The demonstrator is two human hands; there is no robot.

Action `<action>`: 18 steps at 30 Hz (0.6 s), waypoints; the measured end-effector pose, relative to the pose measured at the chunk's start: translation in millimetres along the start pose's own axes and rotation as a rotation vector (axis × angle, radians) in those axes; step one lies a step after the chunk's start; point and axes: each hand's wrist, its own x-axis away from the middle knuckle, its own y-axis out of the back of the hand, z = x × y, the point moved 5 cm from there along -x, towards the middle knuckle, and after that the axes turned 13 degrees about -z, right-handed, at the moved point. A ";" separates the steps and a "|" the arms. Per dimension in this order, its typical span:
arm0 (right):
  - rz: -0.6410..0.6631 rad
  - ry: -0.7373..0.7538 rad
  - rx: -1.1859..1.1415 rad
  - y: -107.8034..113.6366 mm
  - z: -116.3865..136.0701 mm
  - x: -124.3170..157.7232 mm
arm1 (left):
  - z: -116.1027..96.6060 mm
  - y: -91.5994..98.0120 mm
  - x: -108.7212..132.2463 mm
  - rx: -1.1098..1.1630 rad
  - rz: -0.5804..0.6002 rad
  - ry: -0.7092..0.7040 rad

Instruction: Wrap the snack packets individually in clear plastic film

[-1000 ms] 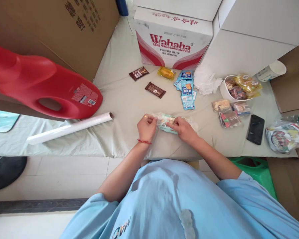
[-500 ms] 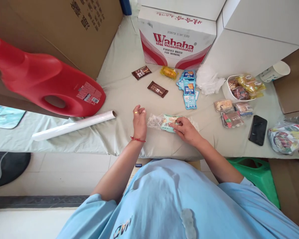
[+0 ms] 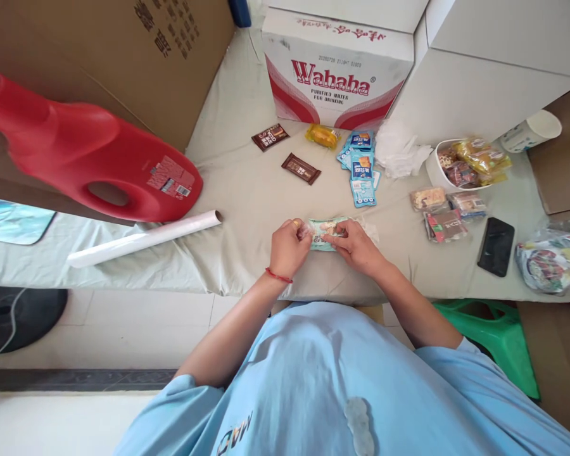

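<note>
A pale green snack packet [image 3: 320, 242] lies on the cloth in front of me, with clear plastic film [image 3: 371, 230] crumpled around it and sticking out to the right. My left hand [image 3: 289, 248] is closed at the packet's left end, its fingers pinching the bunched film there. Over the right part of the packet, my right hand [image 3: 360, 248] grips it with bent fingers and thumb. Both hands hide parts of the packet. Left of them lies a white roll of film [image 3: 147, 239]. Two brown snack bars [image 3: 301, 169] rest beyond the hands.
Blue sachets [image 3: 362, 168], a yellow-wrapped snack [image 3: 323, 135] and a white plastic bag [image 3: 401, 152] lie before the Wahaba-style water carton [image 3: 337, 82]. On the right are a snack bowl [image 3: 439, 174], wrapped snacks [image 3: 444, 226] and a phone [image 3: 496, 247]. A red jug [image 3: 76, 139] stands left.
My left hand has moved right from beside the packet and closed on the film at its left end. My right hand stays on the packet.
</note>
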 end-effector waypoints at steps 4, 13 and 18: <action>-0.015 0.013 -0.001 -0.7 0.9 -1.1 | -22.8 -24.7 14.4 0.055 -0.040 -0.013; -0.165 -0.214 -0.334 36.2 -17.6 18.8 | -33.8 -59.2 65.1 -0.393 0.097 -0.380; -0.574 -0.630 -0.033 59.9 -68.2 28.5 | -30.3 -66.0 63.7 -0.559 0.170 -0.420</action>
